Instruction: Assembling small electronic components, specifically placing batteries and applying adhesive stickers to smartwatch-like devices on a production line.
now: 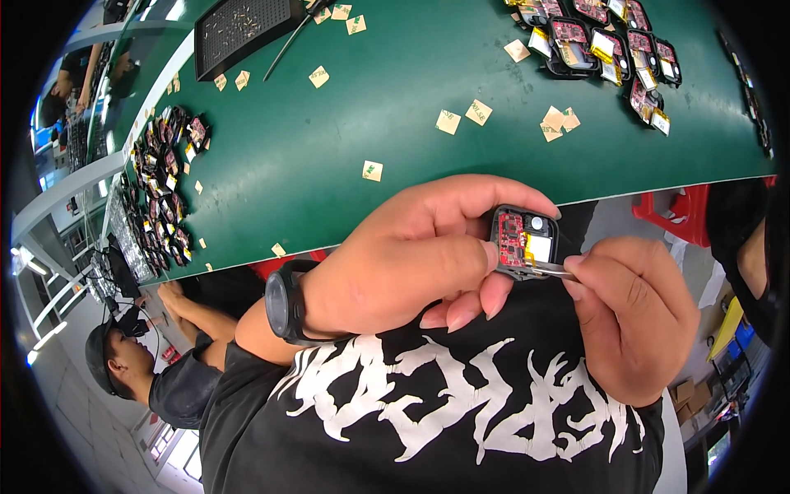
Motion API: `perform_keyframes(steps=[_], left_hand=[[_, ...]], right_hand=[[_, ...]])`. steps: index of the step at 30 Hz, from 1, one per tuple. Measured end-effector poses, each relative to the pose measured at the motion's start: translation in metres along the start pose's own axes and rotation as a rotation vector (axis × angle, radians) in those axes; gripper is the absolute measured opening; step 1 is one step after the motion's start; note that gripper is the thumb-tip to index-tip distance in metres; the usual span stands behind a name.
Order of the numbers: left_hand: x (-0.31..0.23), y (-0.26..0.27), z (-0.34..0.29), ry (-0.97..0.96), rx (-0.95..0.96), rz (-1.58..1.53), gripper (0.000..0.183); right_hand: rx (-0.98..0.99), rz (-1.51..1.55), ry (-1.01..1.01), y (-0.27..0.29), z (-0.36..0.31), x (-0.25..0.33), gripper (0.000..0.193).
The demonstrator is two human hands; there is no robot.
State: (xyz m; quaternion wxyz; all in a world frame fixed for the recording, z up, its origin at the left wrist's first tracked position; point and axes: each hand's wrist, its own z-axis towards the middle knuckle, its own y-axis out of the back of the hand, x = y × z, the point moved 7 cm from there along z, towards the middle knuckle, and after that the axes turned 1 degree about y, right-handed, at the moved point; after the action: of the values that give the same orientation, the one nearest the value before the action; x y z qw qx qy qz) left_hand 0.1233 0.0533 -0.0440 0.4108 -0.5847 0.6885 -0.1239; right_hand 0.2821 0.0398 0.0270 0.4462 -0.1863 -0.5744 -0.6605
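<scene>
My left hand [420, 255], with a dark watch [286, 305] on its wrist, grips a small black plastic casing [552, 236] between thumb and fingers, just off the table's near edge. Inside the open casing lie a red circuit board [511, 236], a white and yellow battery pouch [539, 247] and a round white part [537, 222]. Closed around metal tweezers [553, 270], my right hand [638, 317] brings them to the casing's lower side, by the battery. What the tweezer tips touch is too small to tell.
Several open casings with boards and batteries [609, 53] lie at the far right of the green table [288, 156], more are heaped [160, 185] at the left. Paper squares [447, 122] are scattered about. A black tray [247, 33] and a screwdriver [288, 49] are at the back. A person [177, 370] sits left.
</scene>
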Motion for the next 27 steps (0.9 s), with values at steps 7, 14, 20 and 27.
perform_keyframes(steps=[7, 14, 20, 27], left_hand=[[0.008, 0.003, 0.002, -0.019, 0.067, -0.092, 0.055], [0.010, 0.004, 0.004, -0.022, 0.046, -0.153, 0.056], [0.010, 0.003, 0.005, -0.014, 0.046, -0.149, 0.056], [0.007, 0.002, 0.006, -0.021, 0.052, -0.151, 0.057]], right_hand=[[0.091, 0.039, -0.104, -0.005, -0.005, -0.003, 0.031], [0.139, -0.044, 0.089, -0.005, 0.001, 0.002, 0.035], [0.103, -0.098, 0.267, -0.007, 0.000, 0.009, 0.037], [0.053, -0.207, 0.260, -0.007, -0.004, 0.015, 0.039]])
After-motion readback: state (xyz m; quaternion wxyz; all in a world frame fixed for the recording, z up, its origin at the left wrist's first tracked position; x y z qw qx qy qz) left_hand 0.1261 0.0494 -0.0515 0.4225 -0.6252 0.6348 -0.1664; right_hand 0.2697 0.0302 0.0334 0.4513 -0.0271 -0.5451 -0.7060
